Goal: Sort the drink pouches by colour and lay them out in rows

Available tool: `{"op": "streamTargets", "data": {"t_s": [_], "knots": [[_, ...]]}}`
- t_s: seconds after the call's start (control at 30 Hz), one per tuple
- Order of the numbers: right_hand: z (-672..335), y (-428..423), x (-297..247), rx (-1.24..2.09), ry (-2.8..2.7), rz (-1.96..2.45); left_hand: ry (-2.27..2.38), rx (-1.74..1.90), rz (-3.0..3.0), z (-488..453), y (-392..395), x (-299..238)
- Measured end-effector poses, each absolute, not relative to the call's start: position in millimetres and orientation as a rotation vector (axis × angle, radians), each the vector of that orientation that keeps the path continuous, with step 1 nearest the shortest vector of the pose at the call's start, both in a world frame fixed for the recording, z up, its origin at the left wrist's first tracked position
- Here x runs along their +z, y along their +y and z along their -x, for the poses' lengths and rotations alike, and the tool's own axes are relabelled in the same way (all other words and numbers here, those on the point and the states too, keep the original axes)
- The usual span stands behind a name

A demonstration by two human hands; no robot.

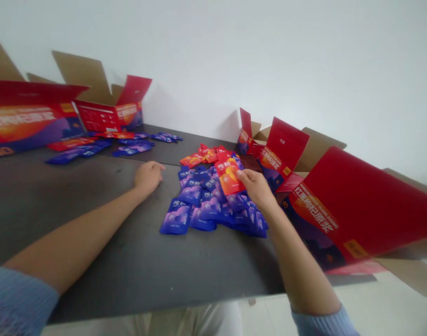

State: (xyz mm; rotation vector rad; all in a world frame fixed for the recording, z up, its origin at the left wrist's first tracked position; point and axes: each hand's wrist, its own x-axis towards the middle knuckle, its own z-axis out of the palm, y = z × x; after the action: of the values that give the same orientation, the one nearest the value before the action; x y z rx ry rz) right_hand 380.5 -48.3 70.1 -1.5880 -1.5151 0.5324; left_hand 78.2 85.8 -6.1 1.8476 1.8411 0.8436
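Your right hand point(257, 186) has its thumb and fingers closed narrowly on the right edge of a red pouch point(230, 176). The pouch lies to the left of these fingertips, above the heap of blue pouches point(204, 205); its long axis runs away from you, the top tipped slightly left. Your left hand point(148, 178), the farther one, is beside the heap on its left, fingers loosely curled; their undersides are hidden, so whether they hold anything cannot be told. Beyond the heap lie more red pouches point(192, 160); to the right stands an open box point(360, 214), on the dark table point(136, 270).
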Motion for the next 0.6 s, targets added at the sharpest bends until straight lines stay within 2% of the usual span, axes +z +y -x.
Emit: {"op": "streamTargets", "data": {"t_s": [0.2,0.37,0.6], "knots": [[-414.1,11.5,90.6,0.453,-1.283,1.871,1.874,0.409,-2.315,-97.7,76.0,-4.7],[-404.8,69.3,87.0,0.297,-1.363,2.085,1.873,0.419,-2.257,-97.0,76.7,-6.1],[-361.8,143.5,76.2,0.184,-1.613,2.109,1.827,0.479,-2.249,-94.4,80.7,-6.5]]}}
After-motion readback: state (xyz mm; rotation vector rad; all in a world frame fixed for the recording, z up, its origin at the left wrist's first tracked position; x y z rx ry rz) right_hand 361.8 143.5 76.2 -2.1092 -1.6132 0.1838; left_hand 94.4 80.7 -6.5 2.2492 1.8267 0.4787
